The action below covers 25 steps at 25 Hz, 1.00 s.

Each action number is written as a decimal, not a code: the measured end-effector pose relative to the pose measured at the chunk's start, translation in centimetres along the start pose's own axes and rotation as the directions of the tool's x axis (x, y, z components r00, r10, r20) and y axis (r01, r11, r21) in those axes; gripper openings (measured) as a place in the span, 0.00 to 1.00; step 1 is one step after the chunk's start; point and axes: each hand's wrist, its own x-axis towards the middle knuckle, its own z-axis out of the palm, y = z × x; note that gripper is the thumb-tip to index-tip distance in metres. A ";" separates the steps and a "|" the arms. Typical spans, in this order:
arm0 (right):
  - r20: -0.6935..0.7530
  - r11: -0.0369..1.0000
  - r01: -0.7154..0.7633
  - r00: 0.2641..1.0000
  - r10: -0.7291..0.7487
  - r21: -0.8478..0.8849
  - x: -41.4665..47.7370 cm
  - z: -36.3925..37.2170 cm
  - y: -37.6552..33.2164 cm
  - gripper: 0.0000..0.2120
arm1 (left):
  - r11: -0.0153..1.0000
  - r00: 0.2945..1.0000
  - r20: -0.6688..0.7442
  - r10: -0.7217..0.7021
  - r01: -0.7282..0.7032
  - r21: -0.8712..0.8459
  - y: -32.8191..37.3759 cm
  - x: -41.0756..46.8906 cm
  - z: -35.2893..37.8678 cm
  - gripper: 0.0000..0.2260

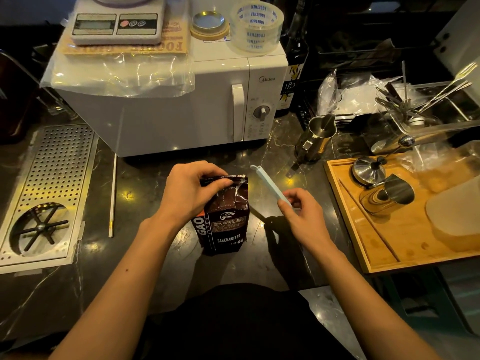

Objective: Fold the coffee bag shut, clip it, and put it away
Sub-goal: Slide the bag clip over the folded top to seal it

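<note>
While the left hand point(191, 194) pinches the coffee bag point(224, 216) top, the right hand point(302, 216), fingers clamped on the clip point(270, 184), holds it just right, angled far-left.

Coffee bag point(226, 216): upper left corner and side were hidden under the left hand point(189, 193).
Clip point(270, 185): near end sat behind the right hand point(304, 216) fingers (its open or closed state unreadable).
Scale point(117, 19): top was cut off by the edge.
Scale display: too blurred to read.

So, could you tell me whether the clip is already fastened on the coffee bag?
No, the clip is held in the right hand, beside the coffee bag, whose top the left hand pinches.
</note>
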 end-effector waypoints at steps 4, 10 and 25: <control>0.061 0.993 0.070 0.995 -0.077 0.100 1.1 0.2 -4.8 0.04 | 0.982 0.986 -0.102 -0.128 0.112 -0.152 0.7 -1.0 0.4 0.04; 0.152 0.964 0.204 0.961 -0.230 0.172 2.1 2.6 -11.8 0.14 | 0.963 0.972 -0.175 -0.158 0.113 -0.243 0.7 -1.6 0.8 0.09; 0.339 0.970 0.232 0.909 -0.243 0.073 3.6 4.4 -10.3 0.05 | 0.900 0.985 -0.040 -0.170 0.138 -0.414 -1.1 -1.6 0.2 0.13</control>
